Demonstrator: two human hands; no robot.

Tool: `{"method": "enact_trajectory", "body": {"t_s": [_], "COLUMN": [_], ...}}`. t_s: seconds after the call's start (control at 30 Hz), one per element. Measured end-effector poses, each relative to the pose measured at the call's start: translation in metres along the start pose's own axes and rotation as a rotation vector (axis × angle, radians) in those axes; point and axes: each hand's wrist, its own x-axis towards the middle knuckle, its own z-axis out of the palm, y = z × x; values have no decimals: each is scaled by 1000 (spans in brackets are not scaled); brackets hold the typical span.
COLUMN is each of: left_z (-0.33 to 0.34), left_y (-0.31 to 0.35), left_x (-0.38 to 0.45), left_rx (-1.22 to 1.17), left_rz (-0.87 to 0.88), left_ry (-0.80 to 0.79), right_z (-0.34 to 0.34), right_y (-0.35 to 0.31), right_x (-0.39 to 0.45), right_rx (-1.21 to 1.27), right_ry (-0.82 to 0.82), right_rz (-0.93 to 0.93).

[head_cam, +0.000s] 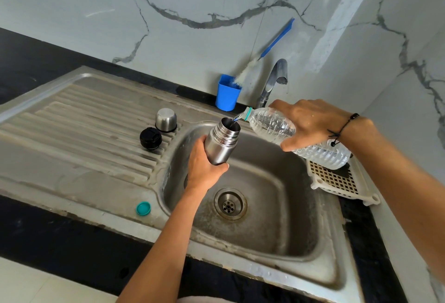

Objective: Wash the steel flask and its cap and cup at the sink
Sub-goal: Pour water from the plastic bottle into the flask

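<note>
While water runs from a tilted bottle into an open flask, the scene stands thus:

Left hand: the left hand (204, 163) wraps round the lower body of the steel flask (221, 142), fingers curled behind it and thumb across the front near its base.

Flask: held over the sink basin (277, 206), leaning a little to the right, mouth open and uppermost; its threaded neck stands clear above the grip (only the bottom part is covered by the hand).

Right hand: the right hand (310, 125) grips the middle of a clear plastic water bottle (272, 125) from above, fingers and thumb bent round it.

Bottle: tipped neck-down to the left, its teal-ringed mouth just above the flask's rim; a thin stream of water falls into the flask.

Cap: the black flask cap (151, 138) sits on the ribbed drainboard (84, 122), left of the basin.

Cup: the steel cup (166, 120) stands upside down just behind the cap.

Other things: a teal bottle cap (143, 208) on the sink's front rim; a blue tumbler (227, 94) holding a blue-handled bottle brush (265, 47) beside the tap (273, 81); a cream plastic rack (342, 179) to the right of the basin.
</note>
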Motion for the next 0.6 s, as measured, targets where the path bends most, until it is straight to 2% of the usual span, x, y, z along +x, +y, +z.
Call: {"method": "enact_trajectory", "body": {"t_s": [0.6], "left_z": [-1], "left_y": [0], "left_x": [1], "left_rx": [7], "left_rz": [1], "left_ry": [8], "right_z": [-3], "right_y": [-1], "right_x": [0], "right_rx": [9], "right_ry": [-13], "right_rz": [14]}}
